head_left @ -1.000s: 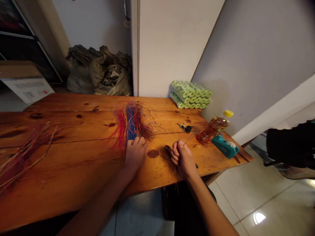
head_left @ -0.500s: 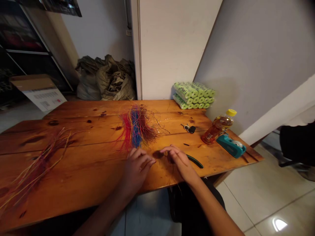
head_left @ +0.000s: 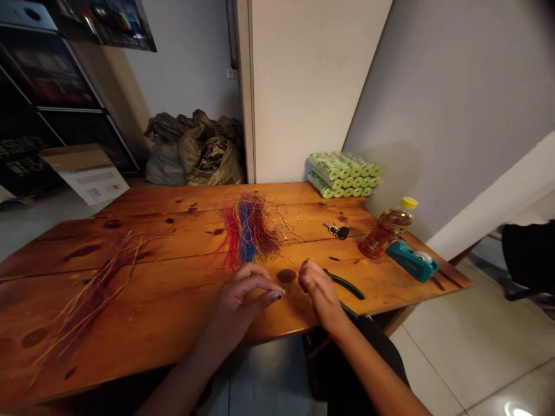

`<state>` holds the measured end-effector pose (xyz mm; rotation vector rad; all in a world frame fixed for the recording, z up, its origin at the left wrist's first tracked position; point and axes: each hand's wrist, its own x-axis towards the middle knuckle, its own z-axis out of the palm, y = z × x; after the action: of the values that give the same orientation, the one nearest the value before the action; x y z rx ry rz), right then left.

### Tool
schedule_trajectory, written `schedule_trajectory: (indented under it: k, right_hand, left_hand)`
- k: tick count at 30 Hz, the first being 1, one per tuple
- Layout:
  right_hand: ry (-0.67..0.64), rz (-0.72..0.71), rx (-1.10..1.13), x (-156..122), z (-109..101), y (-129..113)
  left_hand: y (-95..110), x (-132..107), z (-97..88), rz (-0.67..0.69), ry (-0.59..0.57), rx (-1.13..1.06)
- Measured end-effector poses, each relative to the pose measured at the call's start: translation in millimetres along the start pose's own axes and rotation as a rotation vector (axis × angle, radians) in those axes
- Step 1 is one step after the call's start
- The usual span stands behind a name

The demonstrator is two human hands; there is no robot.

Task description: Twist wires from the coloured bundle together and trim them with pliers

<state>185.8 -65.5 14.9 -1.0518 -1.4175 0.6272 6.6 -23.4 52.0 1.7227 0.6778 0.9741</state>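
My left hand [head_left: 245, 292] hovers over the wooden table [head_left: 143, 300] near its front edge, fingers bent and pinched toward the right, just below a bundle of red, blue and brown wires [head_left: 249, 231]. My right hand [head_left: 315, 286] is close beside it, fingers curled together in a pinch. A thin strand seems to run between the two hands, too fine to make out for sure. Green-handled cutters [head_left: 347, 284] lie just right of my right hand.
A second loose bundle of thin wires [head_left: 87, 289] lies at the table's left. Keys [head_left: 338, 231], a yellow-capped bottle [head_left: 388, 226], a teal tape dispenser [head_left: 411, 260] and a pack of green rolls [head_left: 344, 173] sit at the right. Sacks [head_left: 195, 150] and a cardboard box [head_left: 84, 170] stand behind.
My left hand left the coloured bundle and came toward me. My right hand dropped from a raised fist to a pinch beside it. The view has tilted up and shifted left.
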Motion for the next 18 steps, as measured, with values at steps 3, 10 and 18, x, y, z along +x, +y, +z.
schedule_trajectory:
  k: [3,10,18]
  right_hand:
    - [0.295,0.114,0.469,7,-2,-12]
    - [0.454,0.107,0.779,8,-20,-64]
    - [0.609,-0.059,0.513,-5,-47,-118]
  left_hand:
    - [-3,2,-3.6,-0.141,0.052,-0.239]
    - [5,2,-5.7,-0.297,-0.013,-0.490]
    - [12,5,-10.6,-0.310,-0.020,-0.424]
